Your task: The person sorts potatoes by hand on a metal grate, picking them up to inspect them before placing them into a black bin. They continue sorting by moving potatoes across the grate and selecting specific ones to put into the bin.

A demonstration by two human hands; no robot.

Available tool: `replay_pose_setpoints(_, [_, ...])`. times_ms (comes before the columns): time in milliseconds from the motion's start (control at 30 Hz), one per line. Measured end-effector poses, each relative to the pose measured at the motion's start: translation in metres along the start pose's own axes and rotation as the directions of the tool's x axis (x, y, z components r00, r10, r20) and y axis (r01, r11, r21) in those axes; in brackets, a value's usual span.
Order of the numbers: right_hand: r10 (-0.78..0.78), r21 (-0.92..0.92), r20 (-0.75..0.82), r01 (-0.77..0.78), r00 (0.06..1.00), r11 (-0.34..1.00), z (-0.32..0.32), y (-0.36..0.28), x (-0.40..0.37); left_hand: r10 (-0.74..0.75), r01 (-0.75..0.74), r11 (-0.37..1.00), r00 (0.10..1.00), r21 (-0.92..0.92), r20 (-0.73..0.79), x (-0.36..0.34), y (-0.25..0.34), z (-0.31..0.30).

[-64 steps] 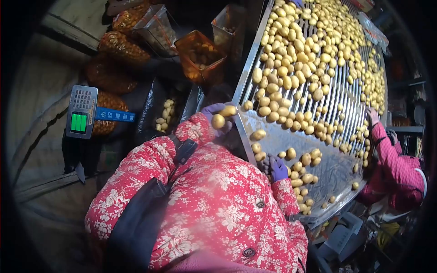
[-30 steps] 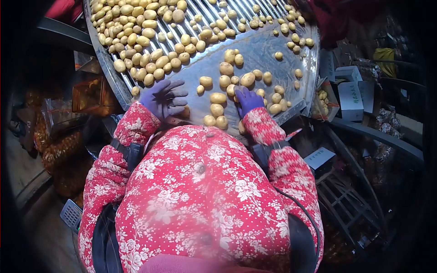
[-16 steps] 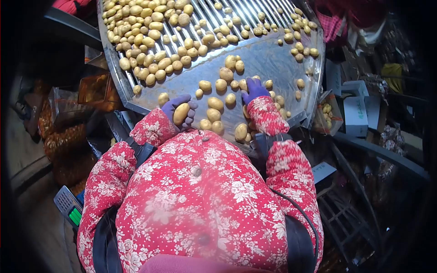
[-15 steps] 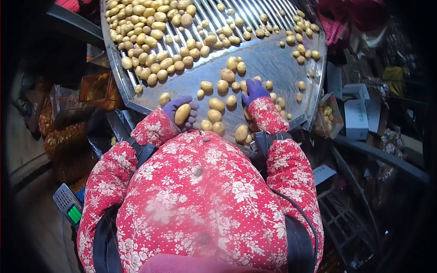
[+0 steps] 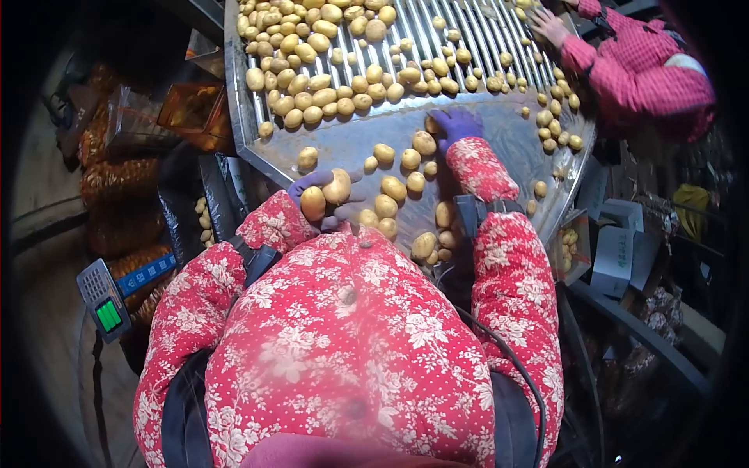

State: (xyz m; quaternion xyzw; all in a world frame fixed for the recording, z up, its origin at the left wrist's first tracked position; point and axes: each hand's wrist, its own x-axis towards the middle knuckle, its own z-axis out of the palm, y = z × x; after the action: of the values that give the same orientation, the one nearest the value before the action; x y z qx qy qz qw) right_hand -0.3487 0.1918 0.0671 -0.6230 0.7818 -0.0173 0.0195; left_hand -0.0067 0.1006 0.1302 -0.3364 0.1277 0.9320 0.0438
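Note:
My left hand [image 5: 301, 187], in a purple glove, cradles two potatoes, a longish one [image 5: 313, 204] and a rounder one [image 5: 337, 187], near the front edge of the metal table [image 5: 296, 140]. Its fingers are partly hidden beneath them. Farther out, just below the rollers, my right hand [image 5: 458, 128], also gloved in purple, is curled with a potato [image 5: 431, 123] at its finger side. Between the hands lie several loose potatoes [image 5: 394, 187], and another potato [image 5: 307, 159] rests above my left hand.
Metal rollers [image 5: 437, 47] carry many potatoes across the back. At upper right, a co-worker's hand [image 5: 550, 27] reaches over the rollers. Filled net sacks [image 5: 121, 187] and an orange crate [image 5: 195, 113] stand left; a white box [image 5: 614, 261] stands right. A device with a green display [image 5: 108, 312] is lower left.
My left hand now holds two potatoes instead of one. My right hand has moved away from me, toward the rollers. The view has shifted, and a co-worker's arm and hand now show.

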Motion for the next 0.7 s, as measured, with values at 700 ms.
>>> replay_pose_setpoints(700, [-0.046, 0.908, 0.149, -0.118, 0.988, 0.403, -0.047, -0.121, -0.064, 0.155, -0.067, 0.822, 0.982, -0.565, 0.11, 0.022, -0.005, -0.014])
